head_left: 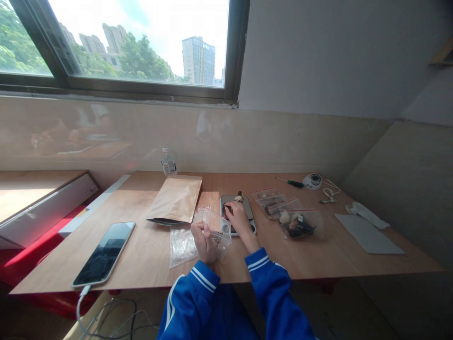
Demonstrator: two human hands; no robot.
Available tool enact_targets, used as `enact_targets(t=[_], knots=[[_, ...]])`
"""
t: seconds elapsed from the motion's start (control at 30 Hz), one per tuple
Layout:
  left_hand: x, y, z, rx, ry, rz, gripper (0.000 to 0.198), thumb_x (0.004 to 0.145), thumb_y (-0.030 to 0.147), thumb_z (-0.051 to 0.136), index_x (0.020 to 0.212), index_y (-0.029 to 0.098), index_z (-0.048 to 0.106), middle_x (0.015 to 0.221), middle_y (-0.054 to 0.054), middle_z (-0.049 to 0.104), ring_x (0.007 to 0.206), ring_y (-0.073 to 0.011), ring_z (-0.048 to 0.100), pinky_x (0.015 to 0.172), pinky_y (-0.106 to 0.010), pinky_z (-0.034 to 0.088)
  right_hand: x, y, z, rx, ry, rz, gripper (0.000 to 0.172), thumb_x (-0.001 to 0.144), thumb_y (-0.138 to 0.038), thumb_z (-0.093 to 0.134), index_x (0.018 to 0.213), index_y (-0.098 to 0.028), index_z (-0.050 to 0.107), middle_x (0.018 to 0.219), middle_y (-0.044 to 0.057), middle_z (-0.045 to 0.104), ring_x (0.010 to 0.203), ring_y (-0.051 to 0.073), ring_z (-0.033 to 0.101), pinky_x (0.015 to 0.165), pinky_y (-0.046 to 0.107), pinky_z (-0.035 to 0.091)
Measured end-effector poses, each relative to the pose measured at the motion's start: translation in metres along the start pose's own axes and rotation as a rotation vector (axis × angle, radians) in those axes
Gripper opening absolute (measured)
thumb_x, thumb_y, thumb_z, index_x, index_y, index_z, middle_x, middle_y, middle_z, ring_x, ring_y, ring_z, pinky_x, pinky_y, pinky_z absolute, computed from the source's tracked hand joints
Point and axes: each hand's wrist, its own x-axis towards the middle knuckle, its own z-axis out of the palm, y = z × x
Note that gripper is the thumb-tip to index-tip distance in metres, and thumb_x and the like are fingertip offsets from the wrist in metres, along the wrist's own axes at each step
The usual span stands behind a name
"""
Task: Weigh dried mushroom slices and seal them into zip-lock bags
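My left hand [204, 242] is closed on the edge of a clear zip bag [221, 236], which hangs open toward the scale. My right hand [239, 221] reaches over a small kitchen scale [249, 208], its fingertips pinched together low above the plate. Whatever they hold, if anything, is too small to make out. On the plate, just past these fingers, lies a pale rounded piece [239, 199] with a dark end. More clear plastic bags [180, 248] lie flat under and left of my left hand.
Filled zip bags [300, 225] lie right of the scale. A brown paper pouch [179, 198] and a bottle [169, 164] stand behind left. A phone [104, 255] is cabled at front left. Farther right are a screwdriver [295, 183], a white dome device [313, 181] and a white sheet [368, 238].
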Motion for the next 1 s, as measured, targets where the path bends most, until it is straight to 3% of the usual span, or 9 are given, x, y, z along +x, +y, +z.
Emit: enact_targets(t=[0.1, 0.23, 0.37, 0.5, 0.57, 0.63, 0.77, 0.87, 1.0], knots=[[0.001, 0.0, 0.0, -0.001, 0.018, 0.013, 0.023, 0.092, 0.037, 0.035, 0.076, 0.021, 0.041, 0.085, -0.003, 0.044, 0.087, -0.0179, 0.048, 0.081, -0.034, 0.038, 0.001, -0.005, -0.012, 0.167, 0.07, 0.152, 0.017, 0.083, -0.023, 0.048, 0.081, -0.016, 0.064, 0.082, 0.008, 0.066, 0.079, 0.021, 0.059, 0.077, 0.035, 0.047], [0.0, 0.001, 0.0, 0.02, 0.039, -0.001, 0.024, 0.091, 0.037, 0.036, 0.074, 0.02, 0.042, 0.078, -0.001, 0.044, 0.075, -0.0156, 0.047, 0.073, -0.03, 0.039, 0.0, -0.02, -0.032, 0.506, 0.09, 0.347, 0.028, 0.082, -0.04, 0.05, 0.084, -0.015, 0.063, 0.077, 0.006, 0.066, 0.068, 0.017, 0.06, 0.061, 0.027, 0.048], [-0.004, -0.001, -0.001, 0.016, 0.006, -0.088, 0.027, 0.091, 0.038, 0.036, 0.071, 0.021, 0.042, 0.063, 0.003, 0.042, 0.059, -0.0129, 0.043, 0.061, -0.027, 0.038, -0.001, -0.053, -0.042, 0.514, 0.002, 0.385, 0.025, 0.078, -0.037, 0.055, 0.086, -0.015, 0.065, 0.069, 0.004, 0.064, 0.061, 0.015, 0.058, 0.055, 0.025, 0.046], [-0.008, -0.001, -0.001, -0.038, 0.005, -0.134, 0.03, 0.089, 0.043, 0.038, 0.069, 0.02, 0.042, 0.056, 0.004, 0.043, 0.051, -0.0119, 0.043, 0.054, -0.026, 0.038, 0.004, -0.071, -0.039, 0.508, -0.144, 0.29, 0.024, 0.079, -0.035, 0.056, 0.091, -0.017, 0.066, 0.069, 0.002, 0.065, 0.063, 0.014, 0.059, 0.061, 0.025, 0.046], [-0.008, 0.001, 0.0, -0.074, 0.025, -0.153, 0.032, 0.089, 0.045, 0.038, 0.069, 0.02, 0.043, 0.057, 0.003, 0.045, 0.052, -0.0122, 0.045, 0.054, -0.026, 0.039, 0.009, -0.061, -0.037, 0.594, -0.172, 0.256, 0.031, 0.084, -0.039, 0.049, 0.096, -0.016, 0.065, 0.075, 0.004, 0.067, 0.067, 0.015, 0.061, 0.062, 0.026, 0.047], [-0.008, 0.003, 0.001, -0.105, 0.034, -0.186, 0.033, 0.089, 0.046, 0.038, 0.069, 0.02, 0.044, 0.058, 0.002, 0.047, 0.052, -0.0123, 0.045, 0.052, -0.026, 0.038, 0.014, -0.039, -0.035, 0.557, -0.056, 0.248, 0.035, 0.088, -0.04, 0.042, 0.097, -0.015, 0.064, 0.083, 0.007, 0.068, 0.074, 0.017, 0.062, 0.066, 0.028, 0.048], [-0.007, 0.005, 0.002, -0.115, 0.068, -0.207, 0.035, 0.089, 0.048, 0.036, 0.068, 0.021, 0.043, 0.058, 0.002, 0.045, 0.051, -0.0123, 0.042, 0.05, -0.027, 0.037, 0.02, 0.013, -0.026, 0.154, 0.11, 0.14, 0.028, 0.086, -0.027, 0.044, 0.101, -0.018, 0.066, 0.107, 0.011, 0.063, 0.102, 0.023, 0.055, 0.09, 0.039, 0.042], [-0.007, 0.004, 0.002, -0.122, 0.09, -0.208, 0.037, 0.089, 0.05, 0.035, 0.068, 0.021, 0.04, 0.056, 0.003, 0.041, 0.05, -0.0123, 0.042, 0.051, -0.027, 0.038, 0.021, 0.035, -0.014, -0.098, 0.071, 0.094, 0.033, 0.082, -0.023, 0.05, 0.113, -0.019, 0.062, 0.121, 0.012, 0.055, 0.116, 0.027, 0.045, 0.098, 0.045, 0.033], [-0.007, 0.005, 0.001, -0.166, 0.071, -0.226, 0.037, 0.089, 0.052, 0.034, 0.069, 0.021, 0.04, 0.054, 0.003, 0.047, 0.048, -0.0132, 0.047, 0.051, -0.028, 0.042, 0.024, 0.044, -0.001, -0.235, -0.011, 0.121, 0.029, 0.08, -0.019, 0.053, 0.107, -0.019, 0.065, 0.109, 0.013, 0.059, 0.106, 0.028, 0.047, 0.092, 0.044, 0.036]])
